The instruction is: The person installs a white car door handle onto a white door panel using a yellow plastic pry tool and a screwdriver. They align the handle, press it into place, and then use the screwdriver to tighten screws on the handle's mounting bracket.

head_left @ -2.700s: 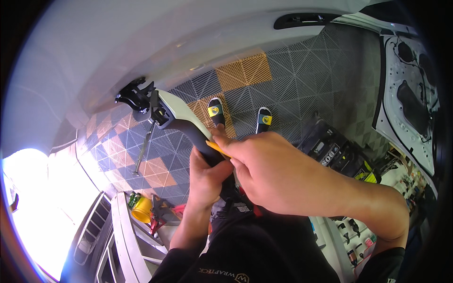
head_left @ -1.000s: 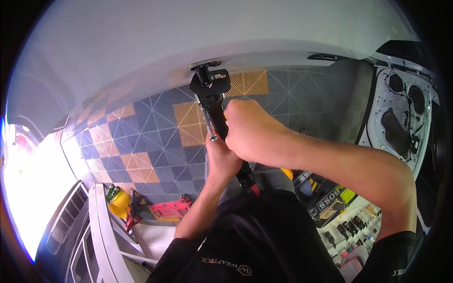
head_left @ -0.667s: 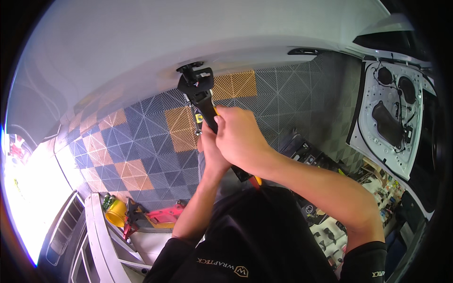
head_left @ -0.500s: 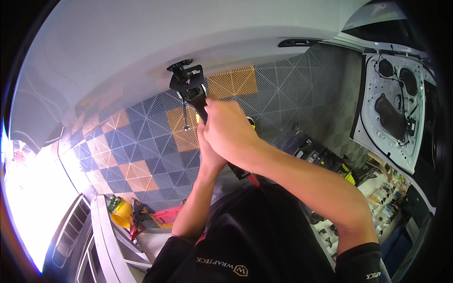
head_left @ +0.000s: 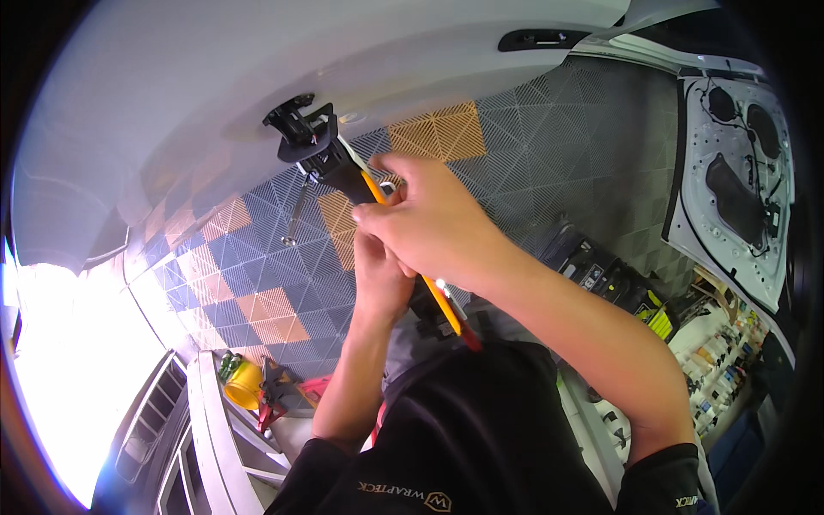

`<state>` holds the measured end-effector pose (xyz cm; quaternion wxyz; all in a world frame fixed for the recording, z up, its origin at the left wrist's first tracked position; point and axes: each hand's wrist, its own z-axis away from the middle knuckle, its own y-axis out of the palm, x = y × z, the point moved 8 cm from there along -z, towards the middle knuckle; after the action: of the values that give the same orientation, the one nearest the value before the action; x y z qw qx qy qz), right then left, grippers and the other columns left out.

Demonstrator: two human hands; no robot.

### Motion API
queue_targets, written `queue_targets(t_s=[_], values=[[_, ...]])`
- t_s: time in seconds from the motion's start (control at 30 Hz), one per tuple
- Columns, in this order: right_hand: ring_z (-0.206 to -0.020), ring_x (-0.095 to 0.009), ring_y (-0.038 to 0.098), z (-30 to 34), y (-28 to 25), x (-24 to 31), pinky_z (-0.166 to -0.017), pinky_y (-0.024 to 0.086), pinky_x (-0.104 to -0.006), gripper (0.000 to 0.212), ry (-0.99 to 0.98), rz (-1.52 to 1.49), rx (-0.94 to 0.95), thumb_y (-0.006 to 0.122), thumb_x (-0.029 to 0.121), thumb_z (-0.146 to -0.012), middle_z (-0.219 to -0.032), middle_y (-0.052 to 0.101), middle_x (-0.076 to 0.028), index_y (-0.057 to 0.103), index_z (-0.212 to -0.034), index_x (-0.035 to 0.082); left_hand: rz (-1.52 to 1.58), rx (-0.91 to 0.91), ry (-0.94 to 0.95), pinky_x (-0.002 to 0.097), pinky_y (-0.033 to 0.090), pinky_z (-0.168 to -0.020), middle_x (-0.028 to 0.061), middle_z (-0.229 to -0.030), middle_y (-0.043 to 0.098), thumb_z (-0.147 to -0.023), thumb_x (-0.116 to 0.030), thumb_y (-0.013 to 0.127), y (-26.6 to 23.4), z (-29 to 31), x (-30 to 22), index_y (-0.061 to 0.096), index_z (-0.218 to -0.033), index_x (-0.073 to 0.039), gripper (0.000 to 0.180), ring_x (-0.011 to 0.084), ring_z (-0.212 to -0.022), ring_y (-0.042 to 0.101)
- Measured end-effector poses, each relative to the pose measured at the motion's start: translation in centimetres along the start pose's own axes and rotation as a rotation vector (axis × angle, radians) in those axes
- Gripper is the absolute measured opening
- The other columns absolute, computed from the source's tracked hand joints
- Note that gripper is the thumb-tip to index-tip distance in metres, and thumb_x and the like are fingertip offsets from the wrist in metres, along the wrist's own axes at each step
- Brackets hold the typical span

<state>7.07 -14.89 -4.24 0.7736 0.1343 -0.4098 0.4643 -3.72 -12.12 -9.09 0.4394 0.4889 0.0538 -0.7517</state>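
A black mechanical part (head_left: pixel 319 154) juts out of the white car body panel, with a flat collar round its middle. A thin metal rod with a rounded end (head_left: pixel 289 241) hangs beside it. The part's long dark arm (head_left: pixel 348 183) runs down to my hands. My left hand (head_left: pixel 382 279) is closed under it, with its fingers mostly hidden behind the other hand. My right hand (head_left: pixel 433 215) lies over the left, thumb against the arm and index finger stretched past it. A slim yellow tool (head_left: pixel 442 305) with a red end passes through my right hand's grip.
The white panel (head_left: pixel 215 60) curves across the top, with a dark recess (head_left: pixel 541 39) at its right. A stripped door (head_left: pixel 730 189) stands at far right above shelved bottles (head_left: pixel 717 378). A yellow bucket (head_left: pixel 245 384) and a white frame (head_left: pixel 210 429) are at lower left.
My right hand has shifted its hold, raising its index finger, and the yellow tool now shows along the arm. The view has moved, so the black part sits farther left.
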Motion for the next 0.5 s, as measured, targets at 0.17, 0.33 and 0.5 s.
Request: queue_targets(t_s=[0.17, 0.33, 0.5], values=[[-0.069, -0.027, 0.067, 1.3, -0.4, 0.1, -0.065, 0.051, -0.0411, 0.039, -0.152, 0.083, 0.011, 0.064, 0.013, -0.099, -0.080, 0.065, -0.018, 0.063, -0.133, -0.004, -0.075, 0.014, 0.007, 0.0313, 0.056, -0.081, 0.0075, -0.108, 0.067, -0.106, -0.015, 0.059, -0.7, 0.1, 0.5, 0.053, -0.126, -0.001, 0.025, 0.0150, -0.095, 0.067], [-0.068, -0.036, 0.067, 1.2, 0.3, 1.3, -0.064, 0.049, -0.0449, 0.018, -0.326, 0.151, -0.080, 0.060, 0.010, -0.101, -0.075, 0.064, -0.022, 0.068, -0.113, -0.002, -0.326, -0.046, 0.141, 0.0319, 0.055, -0.084, 0.0071, -0.112, 0.067, -0.108, -0.020, 0.058, -0.9, -0.6, 0.0, 0.054, -0.126, -0.002, 0.026, 0.0145, -0.099, 0.065], [-0.076, -0.046, 0.066, 0.3, 1.2, 1.5, -0.067, 0.050, -0.0490, 0.014, -0.268, 0.241, -0.119, 0.059, 0.010, -0.101, -0.079, 0.066, -0.026, 0.065, -0.095, -0.003, -0.376, -0.067, 0.303, 0.0314, 0.055, -0.083, 0.0071, -0.107, 0.071, -0.100, -0.010, 0.067, -1.0, -0.6, -1.3, 0.058, -0.123, -0.003, 0.026, 0.0134, -0.097, 0.068]])
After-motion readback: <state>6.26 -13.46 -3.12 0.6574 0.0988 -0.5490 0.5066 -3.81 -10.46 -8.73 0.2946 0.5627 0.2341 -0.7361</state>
